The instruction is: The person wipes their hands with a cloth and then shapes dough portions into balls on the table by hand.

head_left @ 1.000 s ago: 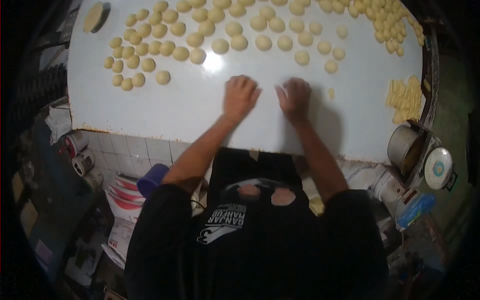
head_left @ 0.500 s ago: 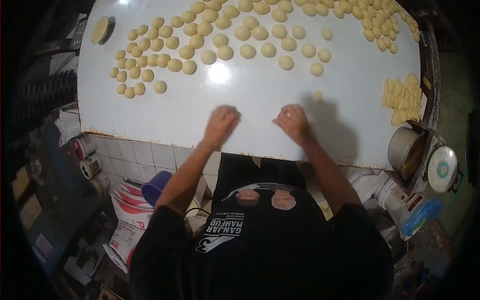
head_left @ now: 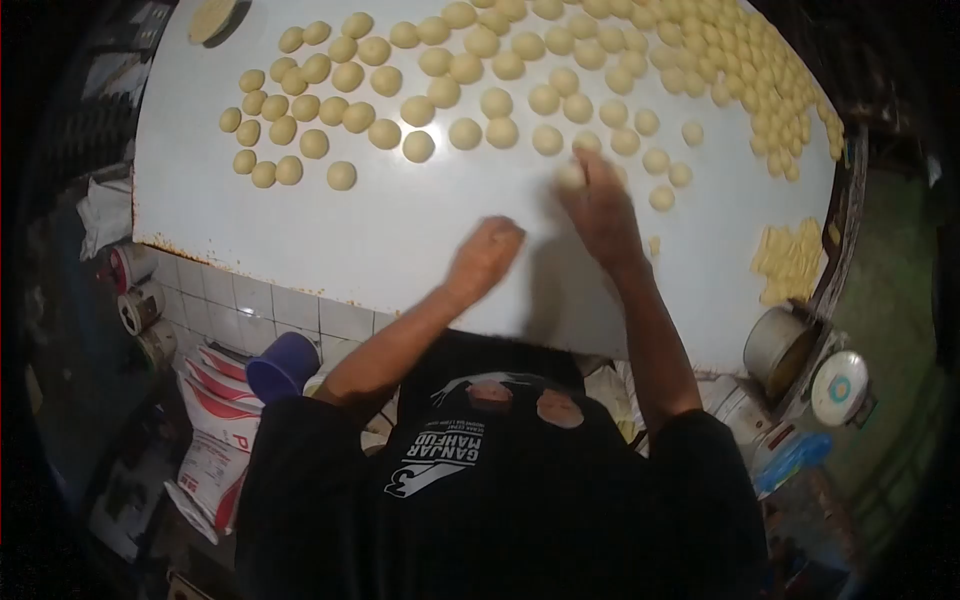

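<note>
Right grip (head_left: 603,208) beside dough balls (head_left: 547,139) ("GANJAR MAHFUD 3" on black shirt (head_left: 400,540)).

The right hand (head_left: 602,212) has reached farther forward, up to the dough balls (head_left: 501,132)

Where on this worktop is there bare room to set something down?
Widest is the tabletop's near-left stretch, between the round dough balls and left hand. A smaller patch lies between the right forearm and flattened dough pieces. The far side is crowded, densest at far right.
</note>
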### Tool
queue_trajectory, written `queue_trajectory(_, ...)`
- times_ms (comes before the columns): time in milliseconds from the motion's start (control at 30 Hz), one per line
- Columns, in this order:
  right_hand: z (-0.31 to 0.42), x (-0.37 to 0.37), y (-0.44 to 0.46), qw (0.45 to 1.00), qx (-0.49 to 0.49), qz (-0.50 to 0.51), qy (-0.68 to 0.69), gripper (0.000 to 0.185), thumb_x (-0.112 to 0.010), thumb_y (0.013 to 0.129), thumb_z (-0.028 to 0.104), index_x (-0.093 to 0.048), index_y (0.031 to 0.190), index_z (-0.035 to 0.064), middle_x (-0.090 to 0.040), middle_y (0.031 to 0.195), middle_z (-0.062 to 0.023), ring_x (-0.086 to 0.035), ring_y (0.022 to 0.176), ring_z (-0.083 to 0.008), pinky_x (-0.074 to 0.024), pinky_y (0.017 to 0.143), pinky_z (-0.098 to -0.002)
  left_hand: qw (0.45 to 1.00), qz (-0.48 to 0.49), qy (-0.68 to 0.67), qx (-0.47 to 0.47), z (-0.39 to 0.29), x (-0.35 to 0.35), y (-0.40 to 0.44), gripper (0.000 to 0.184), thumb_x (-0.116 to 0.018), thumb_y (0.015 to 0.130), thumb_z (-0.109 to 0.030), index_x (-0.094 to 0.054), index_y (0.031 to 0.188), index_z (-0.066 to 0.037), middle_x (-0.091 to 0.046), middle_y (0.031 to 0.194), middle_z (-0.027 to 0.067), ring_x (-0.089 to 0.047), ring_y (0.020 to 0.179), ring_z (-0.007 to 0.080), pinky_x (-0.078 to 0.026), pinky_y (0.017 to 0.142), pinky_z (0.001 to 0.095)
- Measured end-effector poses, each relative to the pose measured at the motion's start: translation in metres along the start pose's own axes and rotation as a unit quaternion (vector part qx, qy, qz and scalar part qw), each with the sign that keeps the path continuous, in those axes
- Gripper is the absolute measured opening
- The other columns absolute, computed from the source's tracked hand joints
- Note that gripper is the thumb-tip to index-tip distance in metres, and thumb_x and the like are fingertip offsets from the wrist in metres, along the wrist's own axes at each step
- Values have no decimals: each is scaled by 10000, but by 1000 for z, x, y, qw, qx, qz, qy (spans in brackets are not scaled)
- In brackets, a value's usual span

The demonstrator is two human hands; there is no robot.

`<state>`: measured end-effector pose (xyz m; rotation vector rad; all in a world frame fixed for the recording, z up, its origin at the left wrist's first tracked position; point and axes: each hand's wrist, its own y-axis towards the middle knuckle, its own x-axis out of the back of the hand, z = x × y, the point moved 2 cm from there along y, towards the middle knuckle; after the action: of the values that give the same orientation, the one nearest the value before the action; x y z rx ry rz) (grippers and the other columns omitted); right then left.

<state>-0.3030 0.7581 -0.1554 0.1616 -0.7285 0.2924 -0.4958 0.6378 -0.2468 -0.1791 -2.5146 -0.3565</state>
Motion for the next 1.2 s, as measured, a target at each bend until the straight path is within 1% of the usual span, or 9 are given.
queue_trajectory(67,17,-22,63,965,173,-86,-176,474,-846,897,183,-662,1288,-10,-651,1348,-226,-617,1191,-456,-514,1048,-530,997,56,-49,-37,-13,-18,9,198,-746,927,-97,-696,1118,-75,-682,1205,128,-660,1086,377,-565,905,445)
queue_trajectory(200,-17,-73,84,951,131,-209,-188,469,-869,891,248,-686,1235,-12,-665,1318,-219,-631,1144,-467,-504,1011,-567,994,55,25,-90,-20,1,-2,536,-861,873,-189,-672,1361,-74,-656,1371,150,-650,1229,381,-550,1026,464)
queue_trajectory(333,-54,-106,-106,978,84,157,-113,370,-858,887,223,-712,1171,37,-685,1176,-196,-650,1085,-404,-510,957,-558,998,35,-1,57,8,50,-45,584,-835,902,-182,-628,1419,-4,-645,1405,192,-625,1273,388,-511,1089,510)
queue_trajectory(433,-86,-83,-95,937,250,133,-207,232,-775,951,250,-710,1070,62,-698,980,-132,-672,950,-365,-522,844,-522,997,35,25,57,19,58,-57,546,-809,954,-179,-608,1439,-29,-642,1412,192,-603,1318,393,-479,1120,513)
queue_trajectory(633,-62,-95,-98,974,182,35,-129,285,-884,845,307,-679,890,114,-617,940,-91,-607,956,-327,-473,868,-480,994,-24,75,73,-7,45,-71,493,-769,978,-147,-619,1431,-23,-653,1378,206,-621,1259,396,-490,1112,491)
queue_trajectory(900,-55,-100,-107,989,52,-52,-128,288,-866,884,203,-686,1079,91,-681,1142,-110,-624,1107,-346,-491,970,-480,992,-19,109,68,-11,29,-73,454,-787,954,-161,-647,1371,-50,-624,1362,174,-592,1224,399,-494,1042,503)
queue_trajectory(967,-60,-75,-132,977,177,-63,-105,354,-816,928,167,-675,1240,75,-687,1216,-142,-621,1189,-376,-499,1020,-499,993,-47,97,58,1,29,-63,435,-789,950,-173,-660,1349,-58,-626,1347,159,-600,1189,385,-500,1012,492)
queue_trajectory(1033,-68,-56,-135,991,35,36,-125,417,-789,948,133,-642,1330,55,-678,1300,-180,-625,1229,-400,-507,1057,-510,995,-30,85,54,2,25,-63,425,-788,946,-175,-668,1338,-63,-626,1345,142,-608,1188,362,-504,1011,481)
queue_trajectory(1200,55,-75,2,996,26,5,83,518,-838,927,173,-625,1383,54,-663,1326,-217,-653,1153,-437,-518,1026,-525,996,-8,60,67,10,28,-63,451,-806,919,-145,-664,1338,-59,-625,1348,135,-614,1195,355,-505,1018,477)
